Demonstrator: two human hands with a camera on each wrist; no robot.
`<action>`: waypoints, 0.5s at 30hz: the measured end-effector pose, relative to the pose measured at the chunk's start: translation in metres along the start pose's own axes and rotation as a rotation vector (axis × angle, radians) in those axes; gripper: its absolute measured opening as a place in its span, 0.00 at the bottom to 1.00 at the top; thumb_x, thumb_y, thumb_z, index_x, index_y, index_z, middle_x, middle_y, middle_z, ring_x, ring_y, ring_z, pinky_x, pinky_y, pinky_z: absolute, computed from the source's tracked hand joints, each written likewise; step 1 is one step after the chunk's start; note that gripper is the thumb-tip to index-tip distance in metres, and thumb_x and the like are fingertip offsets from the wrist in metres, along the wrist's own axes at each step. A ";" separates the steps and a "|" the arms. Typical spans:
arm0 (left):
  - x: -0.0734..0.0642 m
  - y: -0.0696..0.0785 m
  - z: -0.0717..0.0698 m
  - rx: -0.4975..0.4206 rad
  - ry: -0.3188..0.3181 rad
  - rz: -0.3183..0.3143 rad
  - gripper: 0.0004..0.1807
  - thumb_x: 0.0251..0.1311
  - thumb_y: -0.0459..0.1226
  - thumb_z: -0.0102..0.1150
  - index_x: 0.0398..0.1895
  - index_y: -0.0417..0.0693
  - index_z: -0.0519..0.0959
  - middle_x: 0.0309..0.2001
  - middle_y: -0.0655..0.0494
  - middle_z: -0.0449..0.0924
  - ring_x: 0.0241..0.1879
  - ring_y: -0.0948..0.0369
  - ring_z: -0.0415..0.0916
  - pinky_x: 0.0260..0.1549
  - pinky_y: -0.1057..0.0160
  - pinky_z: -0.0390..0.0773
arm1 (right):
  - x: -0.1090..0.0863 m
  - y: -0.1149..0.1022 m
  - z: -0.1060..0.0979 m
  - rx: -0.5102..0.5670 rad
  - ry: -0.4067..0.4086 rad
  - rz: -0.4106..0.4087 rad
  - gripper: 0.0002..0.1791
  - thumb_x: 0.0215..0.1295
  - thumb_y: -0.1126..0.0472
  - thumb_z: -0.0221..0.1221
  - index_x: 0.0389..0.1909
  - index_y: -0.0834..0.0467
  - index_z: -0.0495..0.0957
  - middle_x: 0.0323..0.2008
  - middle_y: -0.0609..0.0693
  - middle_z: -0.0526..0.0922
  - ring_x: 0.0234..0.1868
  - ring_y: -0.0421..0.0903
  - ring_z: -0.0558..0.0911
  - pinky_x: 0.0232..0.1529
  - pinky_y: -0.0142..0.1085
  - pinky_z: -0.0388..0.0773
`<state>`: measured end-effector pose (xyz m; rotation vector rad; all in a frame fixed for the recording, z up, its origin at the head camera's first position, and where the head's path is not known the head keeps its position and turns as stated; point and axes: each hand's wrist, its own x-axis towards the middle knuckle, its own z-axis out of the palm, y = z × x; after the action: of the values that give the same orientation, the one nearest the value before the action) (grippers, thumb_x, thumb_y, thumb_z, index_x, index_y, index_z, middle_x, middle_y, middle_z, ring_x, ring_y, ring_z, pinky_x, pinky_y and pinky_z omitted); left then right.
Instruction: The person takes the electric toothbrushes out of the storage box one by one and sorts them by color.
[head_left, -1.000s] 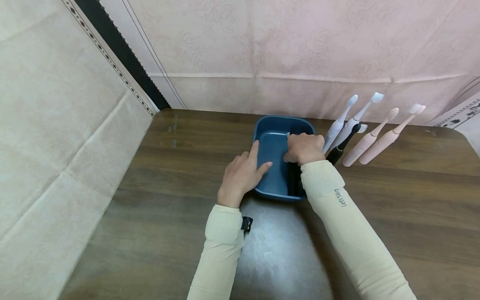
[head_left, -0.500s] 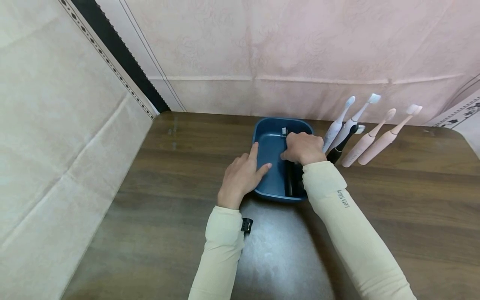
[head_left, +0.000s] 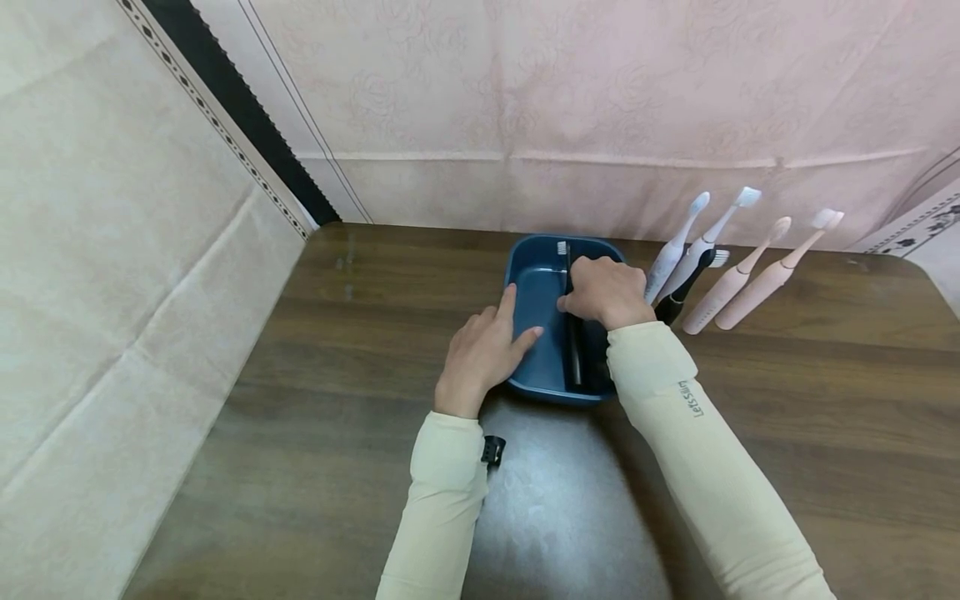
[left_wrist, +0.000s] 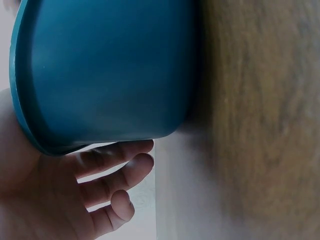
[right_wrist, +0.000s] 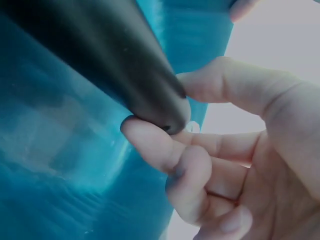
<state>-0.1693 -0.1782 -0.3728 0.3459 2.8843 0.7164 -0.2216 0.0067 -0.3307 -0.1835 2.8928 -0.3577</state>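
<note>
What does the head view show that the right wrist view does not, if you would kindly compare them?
Only the head view shows the brown wooden table, the left hand resting on the bin's left rim, and five more electric toothbrushes leaning against the pink backdrop: two white, one black, two pink.

Only the right wrist view shows the fingertips pinching the rounded end of the toothbrush handle.

Both show the dark blue plastic bin, the black electric toothbrush inside it, and the right hand holding it.
</note>
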 end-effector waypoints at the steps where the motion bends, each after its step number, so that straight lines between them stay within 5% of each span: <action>1: 0.000 0.000 0.000 -0.001 -0.001 0.000 0.43 0.74 0.57 0.50 0.83 0.52 0.47 0.63 0.41 0.75 0.54 0.49 0.75 0.55 0.49 0.76 | -0.001 -0.001 -0.001 -0.003 0.006 -0.002 0.20 0.69 0.52 0.64 0.20 0.58 0.78 0.17 0.51 0.71 0.25 0.52 0.76 0.27 0.43 0.69; 15: 0.000 0.001 -0.001 -0.003 -0.019 -0.016 0.43 0.74 0.58 0.50 0.83 0.54 0.45 0.66 0.43 0.73 0.59 0.48 0.73 0.59 0.48 0.73 | -0.023 -0.015 -0.031 -0.034 0.195 -0.054 0.23 0.67 0.51 0.63 0.15 0.57 0.73 0.14 0.49 0.67 0.19 0.52 0.74 0.19 0.42 0.68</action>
<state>-0.1692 -0.1780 -0.3721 0.3265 2.8643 0.7107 -0.2051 0.0027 -0.2929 -0.2461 3.0931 -0.3537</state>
